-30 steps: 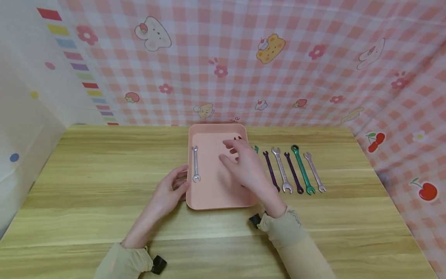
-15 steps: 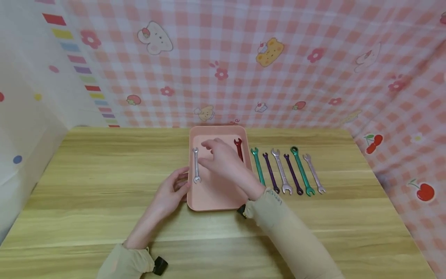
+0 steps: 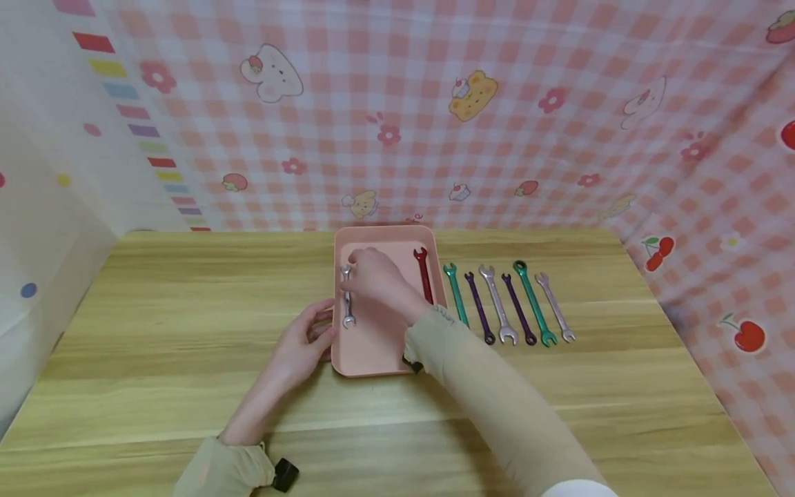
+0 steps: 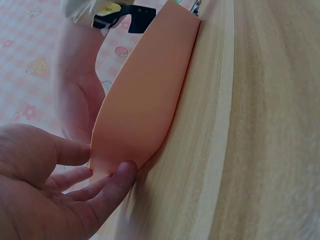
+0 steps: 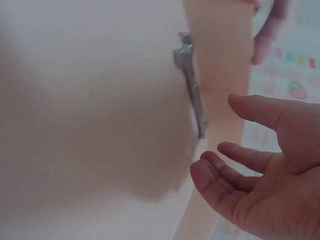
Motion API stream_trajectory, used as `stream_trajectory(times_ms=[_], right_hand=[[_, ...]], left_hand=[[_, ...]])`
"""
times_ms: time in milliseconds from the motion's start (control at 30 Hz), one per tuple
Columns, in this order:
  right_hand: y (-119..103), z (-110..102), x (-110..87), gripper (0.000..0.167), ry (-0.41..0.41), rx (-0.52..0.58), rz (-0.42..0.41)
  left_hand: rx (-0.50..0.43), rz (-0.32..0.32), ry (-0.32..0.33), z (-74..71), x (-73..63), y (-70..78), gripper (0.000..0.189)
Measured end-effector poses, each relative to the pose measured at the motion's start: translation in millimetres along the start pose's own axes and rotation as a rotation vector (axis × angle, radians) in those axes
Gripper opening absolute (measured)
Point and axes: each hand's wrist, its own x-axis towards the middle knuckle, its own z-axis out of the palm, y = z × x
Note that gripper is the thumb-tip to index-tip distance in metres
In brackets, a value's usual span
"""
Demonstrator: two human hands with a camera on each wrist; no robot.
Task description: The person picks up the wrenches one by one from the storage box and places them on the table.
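A pink tray (image 3: 388,355) stands on the table, with a silver open-end wrench (image 3: 348,320) along its left side and a red wrench (image 3: 421,266) along its right. My right hand (image 3: 379,276) hovers over the silver wrench's upper part, overlapping it in the head view. From the right wrist, this wrench (image 5: 194,87) shows beside the parted thumb and fingers of my right hand (image 5: 255,165), with nothing between them. My left hand (image 3: 301,345) touches the tray's left side; in the left wrist view its fingertips and thumb rest on the tray's outer wall (image 4: 145,80).
Right of the tray lies a row of wrenches: a green wrench (image 3: 455,290), a purple one (image 3: 479,307), a larger silver one (image 3: 497,300) and several more. A checked cloth (image 3: 373,103) hangs behind the wooden table (image 3: 186,310).
My right hand has moved left across the tray to the silver wrench, and the red wrench is now uncovered. The left hand stays at the tray's left side.
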Motion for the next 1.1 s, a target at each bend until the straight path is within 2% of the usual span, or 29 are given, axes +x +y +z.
stream_trajectory(times_ms=[167, 300, 400, 567, 733, 867, 1100], right_hand=[[1, 6, 9.9, 0.025, 0.017, -0.04, 0.03], [3, 11, 13.6, 0.028, 0.044, -0.052, 0.039], [5, 13, 14.3, 0.029, 0.058, -0.022, 0.056], [7, 14, 13.8, 0.032, 0.089, 0.092, 0.082], [9, 12, 12.4, 0.01, 0.094, 0.097, 0.122], [9, 11, 12.4, 0.004, 0.081, 0.069, 0.162], [13, 12, 14.5, 0.011, 0.122, 0.107, 0.204]], left_hand=[[-0.008, -0.002, 0.0, 0.3, -0.8, 0.3, 0.055], [-0.003, 0.001, 0.002, -0.4, -0.5, -0.1, 0.055], [-0.003, 0.012, 0.002, -0.7, 0.0, -0.8, 0.055], [-0.027, 0.027, -0.003, -0.4, 0.3, -2.2, 0.054], [-0.036, 0.021, -0.007, -0.4, 0.1, -2.2, 0.055], [-0.032, 0.026, -0.006, -0.7, -0.6, -2.5, 0.055], [-0.034, 0.02, -0.001, -0.5, 0.2, -2.2, 0.054]])
